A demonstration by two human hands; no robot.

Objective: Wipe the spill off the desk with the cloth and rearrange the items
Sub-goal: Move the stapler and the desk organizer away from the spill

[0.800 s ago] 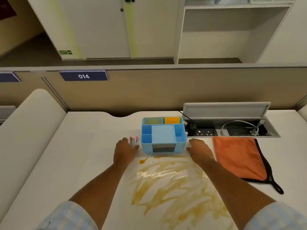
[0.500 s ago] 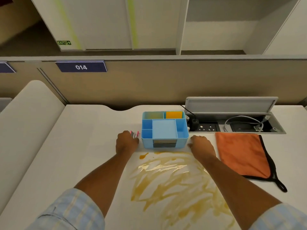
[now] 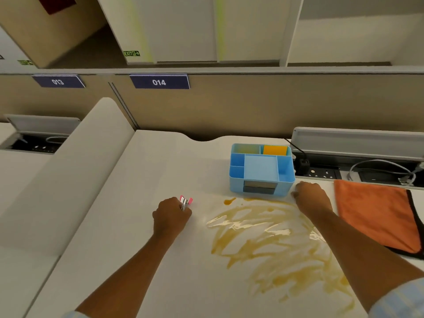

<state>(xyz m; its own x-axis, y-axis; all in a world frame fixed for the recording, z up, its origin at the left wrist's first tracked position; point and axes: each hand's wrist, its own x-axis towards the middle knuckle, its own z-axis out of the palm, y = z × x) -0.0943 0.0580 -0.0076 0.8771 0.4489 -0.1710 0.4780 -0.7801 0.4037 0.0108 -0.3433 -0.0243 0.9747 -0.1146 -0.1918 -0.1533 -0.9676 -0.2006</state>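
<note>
The left hand (image 3: 171, 215) is curled into a fist on the desk (image 3: 142, 226), and it grips a small bunch of pens (image 3: 185, 202), their pink tips poking up past the knuckles. That fist sits left of the spill (image 3: 270, 244), just clear of its edge. Over on the other side, the right hand (image 3: 312, 197) is down on the desk with its fingers (image 3: 305, 184) bent and drawn together. Its knuckles are right beside the front right corner of the blue organizer (image 3: 261, 171); whether it actually touches the box, I cannot tell, and I cannot make out anything in its grasp.

The spill is a wide yellow-brown smear spreading from just in front of the organizer down toward the near edge, with a small separate drop at its upper left. The orange cloth (image 3: 376, 214) lies flat to the right of the right forearm, black trim along its far side, untouched by either hand.

Writing now: the partition carries two dark blue plates, one reading 013 (image 3: 57, 81) and one reading 014 (image 3: 159, 82). Further back, a green EXIT sign (image 3: 131, 53) sits low on the wall.
</note>
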